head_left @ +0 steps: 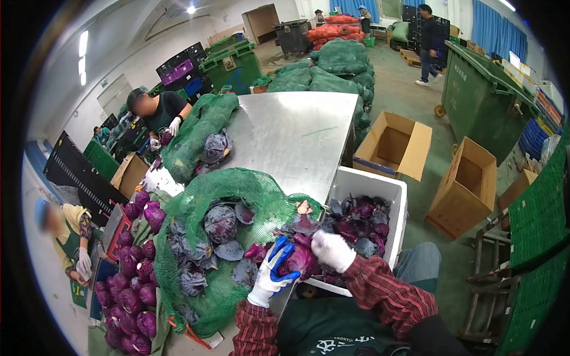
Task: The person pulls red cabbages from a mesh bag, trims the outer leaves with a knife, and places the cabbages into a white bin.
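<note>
A red cabbage [300, 263] is in my left hand [268, 277], which wears a white glove with blue coating, its fingers against the cabbage's left side. My right hand [334, 250], in a white glove, is curled at the upper right of the same cabbage; what its fingers pinch is hidden. Loose dark outer leaves [303, 223] lie just above both hands. To the left, an open green mesh bag [261, 178] spreads over the table, with unpeeled cabbages [221, 224] and leaves in it. Beside my right hand stands a white foam box [401, 204] holding purple leaves.
Peeled purple cabbages [127, 296] are piled at left. A metal table [291, 124] extends ahead. Two cardboard boxes [389, 142] [466, 184] and a green wheeled bin [484, 95] stand right. Co-workers [157, 113] [68, 237] work at left; a person [428, 44] walks behind.
</note>
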Demonstrator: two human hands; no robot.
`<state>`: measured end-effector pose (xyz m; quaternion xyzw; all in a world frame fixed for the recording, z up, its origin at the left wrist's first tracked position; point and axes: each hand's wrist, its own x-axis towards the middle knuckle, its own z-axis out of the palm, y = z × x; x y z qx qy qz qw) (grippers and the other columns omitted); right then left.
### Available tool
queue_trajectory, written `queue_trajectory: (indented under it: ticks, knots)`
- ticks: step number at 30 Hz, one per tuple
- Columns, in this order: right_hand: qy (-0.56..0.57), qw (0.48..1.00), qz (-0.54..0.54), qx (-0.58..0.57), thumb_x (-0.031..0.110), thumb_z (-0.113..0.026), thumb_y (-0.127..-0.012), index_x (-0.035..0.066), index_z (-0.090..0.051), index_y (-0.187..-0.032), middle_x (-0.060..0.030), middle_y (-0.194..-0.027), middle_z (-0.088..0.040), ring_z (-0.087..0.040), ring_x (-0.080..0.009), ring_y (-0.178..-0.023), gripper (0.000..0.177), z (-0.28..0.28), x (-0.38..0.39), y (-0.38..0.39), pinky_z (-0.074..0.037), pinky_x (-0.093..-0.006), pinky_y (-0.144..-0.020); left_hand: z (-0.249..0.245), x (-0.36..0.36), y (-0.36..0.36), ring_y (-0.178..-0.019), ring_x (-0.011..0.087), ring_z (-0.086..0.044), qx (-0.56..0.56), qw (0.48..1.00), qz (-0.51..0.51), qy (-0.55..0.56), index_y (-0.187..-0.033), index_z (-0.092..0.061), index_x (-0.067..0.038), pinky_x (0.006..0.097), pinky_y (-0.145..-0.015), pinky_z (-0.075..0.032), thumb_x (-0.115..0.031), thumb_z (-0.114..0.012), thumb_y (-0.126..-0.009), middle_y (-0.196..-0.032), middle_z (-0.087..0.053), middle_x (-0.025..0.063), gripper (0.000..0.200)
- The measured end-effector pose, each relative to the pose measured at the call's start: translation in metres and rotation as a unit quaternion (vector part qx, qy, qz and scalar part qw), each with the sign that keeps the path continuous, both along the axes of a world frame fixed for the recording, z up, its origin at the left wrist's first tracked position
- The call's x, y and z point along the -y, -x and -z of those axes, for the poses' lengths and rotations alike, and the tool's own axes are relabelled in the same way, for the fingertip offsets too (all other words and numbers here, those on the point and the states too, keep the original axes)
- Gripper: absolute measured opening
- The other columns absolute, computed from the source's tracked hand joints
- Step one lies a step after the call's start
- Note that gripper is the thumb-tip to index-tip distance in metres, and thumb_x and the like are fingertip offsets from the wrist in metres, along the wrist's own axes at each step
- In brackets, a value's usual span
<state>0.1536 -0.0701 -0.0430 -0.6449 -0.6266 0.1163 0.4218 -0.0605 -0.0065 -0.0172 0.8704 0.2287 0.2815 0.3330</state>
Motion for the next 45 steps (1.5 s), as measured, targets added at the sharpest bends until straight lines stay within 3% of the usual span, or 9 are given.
queue_trajectory:
  ticks: [4,6,9,12,18,22,29,32,45]
  knots:
    - [0.049,0.963,0.259,-0.047,0.018,-0.051,-0.089,0.001,-0.055,-0.088,-0.0215,-0.068,-0.060,-0.060,-0.0401,-0.058,0.018,0.054,-0.015,-0.046,-0.049,-0.0487,-0.057,0.006,0.009,0.004,-0.132,0.0367,-0.039,0.051,0.996,0.047,-0.049,-0.129,-0.055,-0.011,0.0448,-0.107,-0.036,-0.021,-0.085,-0.059,-0.145,-0.037,0.0207,0.077]
    - [0.074,0.904,0.227,-0.356,0.019,-0.062,-0.089,0.004,-0.060,-0.091,-0.0041,-0.066,-0.062,-0.053,-0.0084,-0.047,0.016,0.049,0.002,-0.039,-0.042,-0.0261,-0.044,0.011,0.016,0.007,-0.133,0.0361,-0.038,0.068,0.996,0.031,-0.057,-0.129,-0.055,-0.010,0.0441,-0.108,-0.036,-0.020,-0.085,-0.059,-0.144,-0.038,0.0209,0.078]
    - [0.111,0.834,0.099,-0.532,0.022,-0.068,-0.087,0.003,-0.057,-0.103,0.0017,-0.066,-0.058,-0.050,-0.0061,-0.048,0.028,0.008,0.035,0.017,-0.039,-0.0229,-0.044,0.027,0.015,0.014,-0.128,0.0327,-0.043,0.086,0.992,-0.071,0.056,-0.129,-0.054,-0.008,0.0433,-0.108,-0.035,-0.016,-0.082,-0.065,-0.142,-0.040,0.0171,0.070]
    - [0.134,0.779,-0.025,-0.612,0.024,-0.071,-0.085,0.003,-0.055,-0.110,0.0025,-0.067,-0.055,-0.050,-0.0060,-0.048,0.037,0.003,0.041,0.071,-0.040,-0.0223,-0.044,0.018,0.026,-0.008,-0.126,0.0215,-0.043,0.372,0.815,-0.139,0.422,-0.140,-0.039,-0.003,0.0378,-0.106,-0.036,-0.016,-0.065,-0.088,-0.140,-0.041,0.0092,0.060]
    - [0.184,0.846,-0.087,-0.492,0.022,-0.076,-0.076,-0.001,-0.059,-0.113,-0.0017,-0.073,-0.062,-0.055,-0.0058,-0.056,0.047,-0.043,-0.014,-0.001,-0.043,-0.0206,-0.049,0.022,0.035,-0.010,-0.121,0.0198,-0.044,0.299,0.892,-0.120,0.317,-0.145,-0.031,-0.006,0.0346,-0.101,-0.041,-0.003,-0.077,-0.074,-0.141,-0.037,0.0083,0.085]
    - [0.231,0.868,-0.152,-0.412,0.034,-0.066,-0.086,0.001,-0.062,-0.113,-0.0021,-0.080,-0.065,-0.059,-0.0084,-0.068,0.043,-0.018,-0.035,-0.019,-0.047,-0.0265,-0.061,-0.008,0.027,-0.015,-0.130,0.0280,-0.040,-0.012,0.985,-0.167,-0.044,-0.142,-0.041,-0.012,0.0404,-0.106,-0.038,-0.016,-0.081,-0.069,-0.145,-0.033,0.0148,0.084]
    - [0.176,0.937,-0.002,-0.302,0.050,-0.039,-0.098,0.007,-0.050,-0.134,-0.0193,-0.089,-0.066,-0.065,-0.0318,-0.076,0.056,-0.007,-0.007,0.005,-0.050,-0.0385,-0.070,-0.020,-0.002,-0.042,-0.116,0.0291,-0.050,-0.021,0.983,-0.182,-0.004,-0.129,-0.055,-0.008,0.0365,-0.098,-0.043,-0.011,-0.078,-0.072,-0.125,-0.046,0.0176,0.061]
    - [0.072,0.969,0.054,-0.231,0.042,-0.037,-0.102,0.012,-0.048,-0.137,-0.0041,-0.057,-0.055,-0.057,-0.0130,-0.053,0.048,-0.006,0.013,0.019,-0.045,-0.0288,-0.055,0.005,-0.011,-0.054,-0.115,0.0309,-0.051,0.121,0.977,-0.175,0.026,-0.127,-0.056,-0.005,0.0369,-0.095,-0.045,-0.009,-0.072,-0.079,-0.123,-0.049,0.0177,0.050]
    - [0.097,0.989,0.115,-0.004,0.044,-0.033,-0.101,0.015,-0.025,-0.148,-0.0180,-0.072,-0.064,-0.060,-0.0344,-0.057,0.056,-0.018,0.014,0.028,-0.046,-0.0406,-0.051,0.018,-0.018,-0.065,-0.112,0.0353,-0.053,0.082,0.962,-0.257,-0.033,-0.117,-0.063,-0.005,0.0436,-0.099,-0.040,-0.016,-0.055,-0.092,-0.117,-0.058,0.0186,0.029]
